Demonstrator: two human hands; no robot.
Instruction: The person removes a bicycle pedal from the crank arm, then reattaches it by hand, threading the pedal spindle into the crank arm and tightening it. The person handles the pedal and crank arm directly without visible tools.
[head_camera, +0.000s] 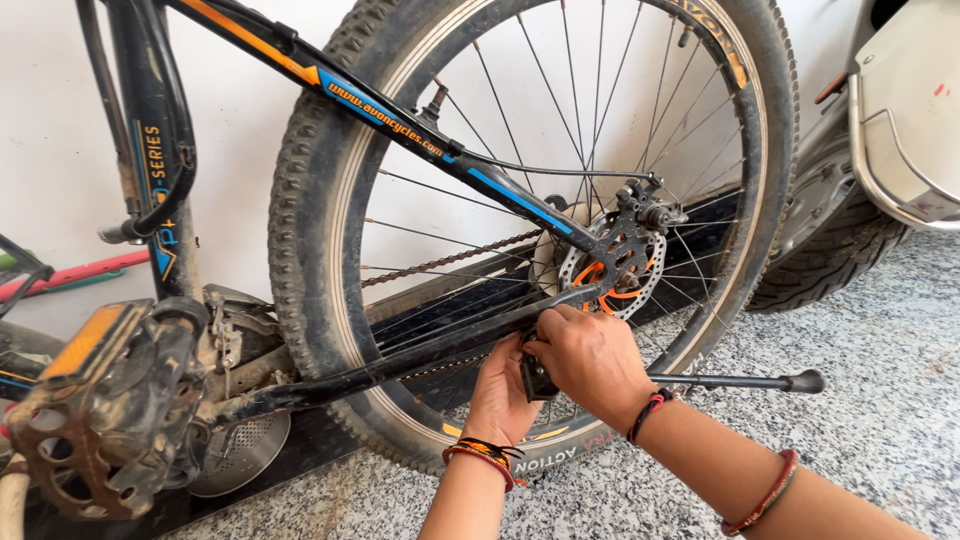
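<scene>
Both hands at rear wheel — right hand fingers clamped on kickstand mount, left hand fingers hidden — can't tell.

Off to your left there's a muddy pedal with an orange reflector, and just behind it a perforated metal bowl sitting on the floor. A red bar lies along the white wall. On your right, a scooter's dusty tire and pale body panel are parked on the speckled granite floor.
</scene>
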